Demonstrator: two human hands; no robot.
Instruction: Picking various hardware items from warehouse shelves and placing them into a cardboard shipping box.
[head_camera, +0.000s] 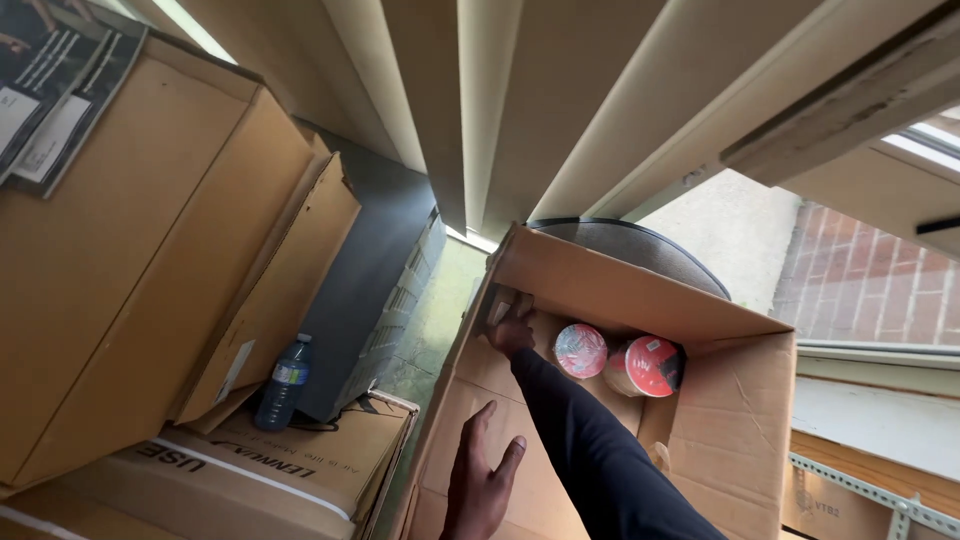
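Observation:
An open brown cardboard box (700, 320) is tipped on its side in front of me. My right hand (512, 332), in a dark sleeve, reaches inside it and curls its fingers on a small inner flap (497, 303) at the box's far corner. My left hand (482, 482) lies flat with fingers spread on the box's outer wall, holding nothing. Two round rolls with red faces (580, 350) (650, 366) sit inside the box, just right of my right hand.
Large stacked cardboard boxes (130, 250) fill the left side, with a plastic water bottle (284, 384) wedged against them. A grey rounded object (640, 250) lies behind the open box. A brick wall (870, 285) and pale slats (560, 100) lie beyond.

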